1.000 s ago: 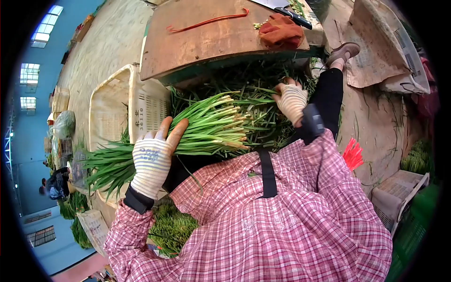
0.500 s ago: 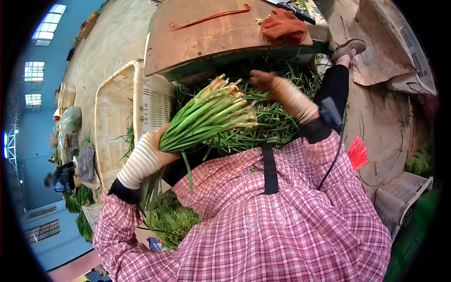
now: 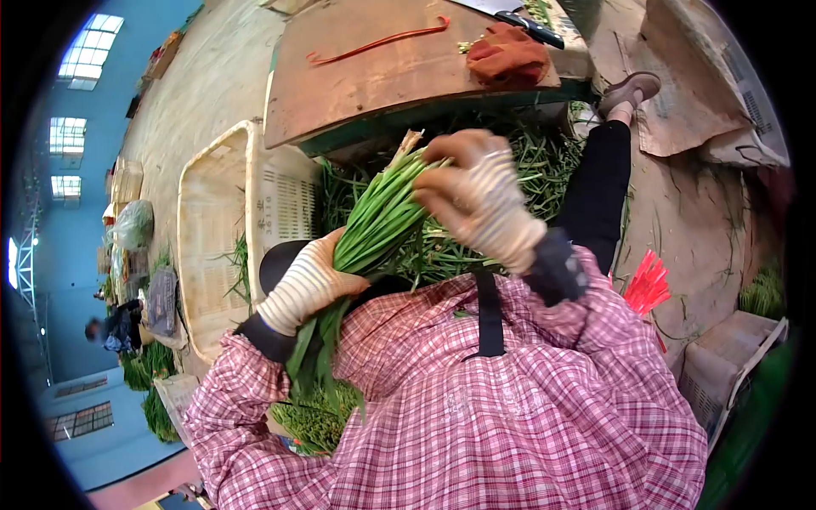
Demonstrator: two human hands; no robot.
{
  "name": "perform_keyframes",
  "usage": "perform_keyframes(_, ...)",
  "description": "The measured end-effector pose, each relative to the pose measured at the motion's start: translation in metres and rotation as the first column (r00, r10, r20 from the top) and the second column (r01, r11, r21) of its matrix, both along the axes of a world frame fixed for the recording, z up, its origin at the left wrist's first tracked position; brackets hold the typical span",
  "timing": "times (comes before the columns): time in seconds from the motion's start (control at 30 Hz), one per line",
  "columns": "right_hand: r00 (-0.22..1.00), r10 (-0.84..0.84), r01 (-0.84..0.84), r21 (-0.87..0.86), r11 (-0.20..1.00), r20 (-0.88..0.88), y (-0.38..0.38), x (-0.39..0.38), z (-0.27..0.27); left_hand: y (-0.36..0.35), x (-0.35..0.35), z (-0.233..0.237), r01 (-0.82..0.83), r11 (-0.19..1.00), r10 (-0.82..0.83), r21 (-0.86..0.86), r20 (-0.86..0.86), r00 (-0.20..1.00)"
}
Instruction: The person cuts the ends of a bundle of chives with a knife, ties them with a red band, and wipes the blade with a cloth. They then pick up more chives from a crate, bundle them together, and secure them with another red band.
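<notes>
My left hand [image 3: 313, 280], in a pale striped fingerless glove or wrap, is closed around the leafy part of a bunch of garlic chives [image 3: 378, 217]. The long green leaves hang down past the wrist, and the pale stem ends point up and away from me. My right hand [image 3: 476, 191], wrapped the same way, is at the upper right side of the bunch. Its bent fingers curl against the stems and hide most of the cut ends; the fingertips are partly blurred.
A wooden board [image 3: 365, 81] ahead bears a red strap [image 3: 378, 41], a reddish cloth [image 3: 507, 55] and a black-handled knife [image 3: 531, 30]. Loose green leaves [image 3: 548, 157] lie beneath it. A white plastic crate [image 3: 251, 212] stands left; red strips [image 3: 648, 285] hang at my right.
My right hand has come down and left from beyond the stem ends onto the bunch. The bunch has turned more upright, and my left hand has shifted slightly right.
</notes>
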State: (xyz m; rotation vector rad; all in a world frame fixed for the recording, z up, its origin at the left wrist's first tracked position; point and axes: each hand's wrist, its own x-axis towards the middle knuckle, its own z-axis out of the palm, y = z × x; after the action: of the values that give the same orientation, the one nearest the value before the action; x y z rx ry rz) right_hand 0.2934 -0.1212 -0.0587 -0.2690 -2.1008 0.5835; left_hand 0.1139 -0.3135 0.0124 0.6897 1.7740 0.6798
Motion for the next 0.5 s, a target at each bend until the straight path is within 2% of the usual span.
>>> perform_keyframes(0.07, 0.991, -0.049, 0.053, -0.028, 0.998, 0.122, -0.008, -0.013, -0.027, 0.003, 0.008, -0.004, -0.013, 0.999, 0.016, 0.041, -0.072, 0.997)
perform_keyframes(0.1, 0.983, -0.033, 0.059, -0.144, 0.988, 0.182, -0.009, -0.014, -0.034, -0.001, 0.008, -0.012, -0.083, 0.994, 0.084, 0.069, -0.017, 0.996)
perform_keyframes(0.13, 0.968, -0.010, 0.078, -0.266, 0.961, 0.249, -0.009, -0.014, -0.038, -0.001, 0.009, -0.014, -0.086, 0.994, 0.087, 0.064, -0.023, 0.996)
perform_keyframes(0.2, 0.926, 0.069, 0.137, -0.501, 0.855, 0.371, -0.015, -0.012, -0.036, -0.003, 0.013, -0.014, -0.098, 0.994, 0.099, 0.040, -0.034, 0.994)
perform_keyframes(0.23, 0.907, 0.101, 0.163, -0.559, 0.813, 0.410, -0.013, -0.013, -0.036, -0.003, 0.015, -0.015, -0.111, 0.992, 0.113, 0.053, -0.036, 0.993)
perform_keyframes(0.33, 0.899, 0.283, 0.084, -0.767, 0.637, 0.334, -0.007, -0.021, -0.058, -0.013, 0.011, -0.036, -0.054, 0.996, 0.065, 0.075, -0.159, 0.985)
perform_keyframes(0.37, 0.884, 0.430, -0.076, -0.853, 0.516, 0.182, -0.002, -0.017, -0.043, -0.009, 0.016, -0.031, -0.048, 0.997, 0.058, 0.068, -0.154, 0.986)
perform_keyframes(0.47, 0.913, 0.404, -0.184, -0.942, 0.282, -0.058, -0.002, -0.025, -0.069, -0.007, 0.016, -0.036, -0.016, 0.999, 0.020, 0.037, -0.109, 0.994)
perform_keyframes(0.5, 0.933, 0.359, -0.125, -0.961, 0.248, -0.029, -0.003, -0.022, -0.066, -0.007, 0.014, -0.035, -0.029, 1.000, 0.029, 0.004, -0.069, 0.997)
